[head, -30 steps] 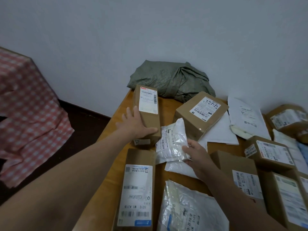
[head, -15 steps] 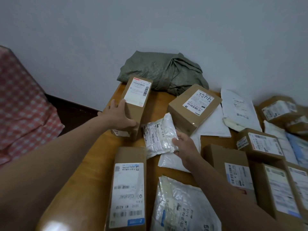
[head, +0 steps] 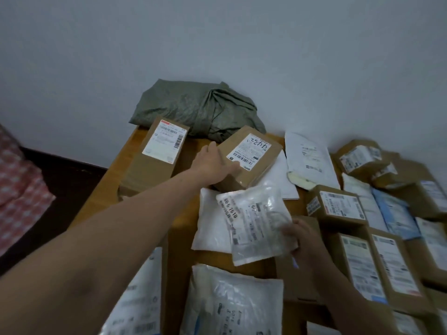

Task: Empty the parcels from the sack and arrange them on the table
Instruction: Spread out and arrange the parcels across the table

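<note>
Left hand moved onto handwritten-label box.

The left hand lies open against the near-left side of the handwritten-label box, thumb across its top edge. The long box sits just left of that hand, the crumpled green sack beyond both. The right hand pinches the clear plastic mailer, lifted over a white mailer between the two hands
</note>
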